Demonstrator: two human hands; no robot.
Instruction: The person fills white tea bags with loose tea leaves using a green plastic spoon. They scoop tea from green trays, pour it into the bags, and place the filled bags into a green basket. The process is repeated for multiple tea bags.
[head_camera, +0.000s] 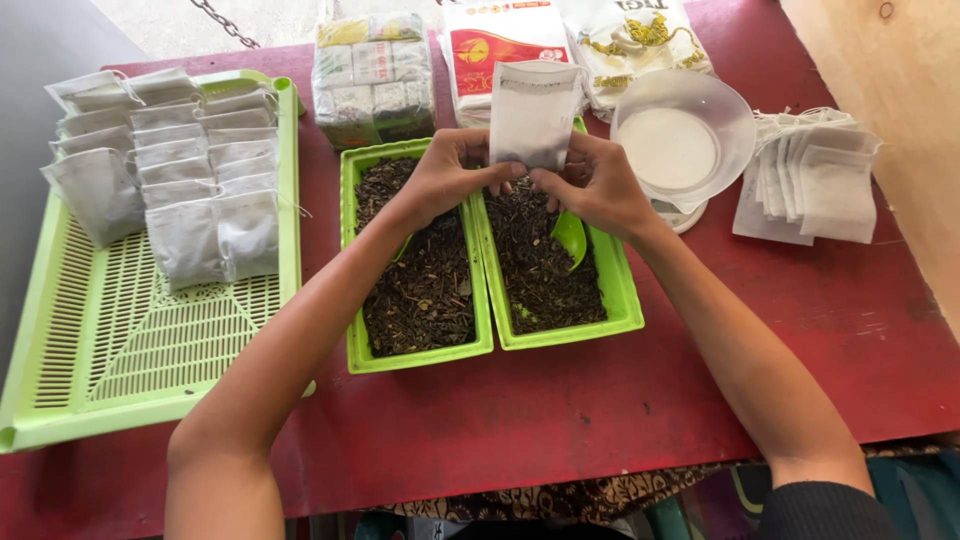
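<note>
Two hands: both meet over the middle of the red worktop (620, 400), pinching one white filter bag (534, 112) by its lower edge.
Left hand (445, 175): fingers curled shut, thumb and fingertips closed on the bag's lower left corner.
Right hand (595, 185): likewise closed, gripping the bag's lower right corner; the two hands nearly touch at the fingertips.
Filter bag: held upright above the far ends of the two trays, its top edge towards the packets at the back.
Left tea tray (352, 330): a bright green rectangular tub filled with dark loose tea leaves, just under the left hand.
Right tea tray (625, 300): a matching green tub touching the first, also holding dark leaves.
Scoop (570, 238): small, green, lying in the right tub's leaves just below the right hand.
Slotted tray (150, 340): large, pale green, at the left of the worktop, its far half carrying rows of filled white bags (190, 160).
Scale bowl (683, 135): clear round bowl on a small scale, just right of the right hand.
Empty bags (810, 175): a fanned stack of flat white bags with strings, right of the bowl.
Packets (372, 80): wrapped bundles and printed packages along the far edge.
</note>
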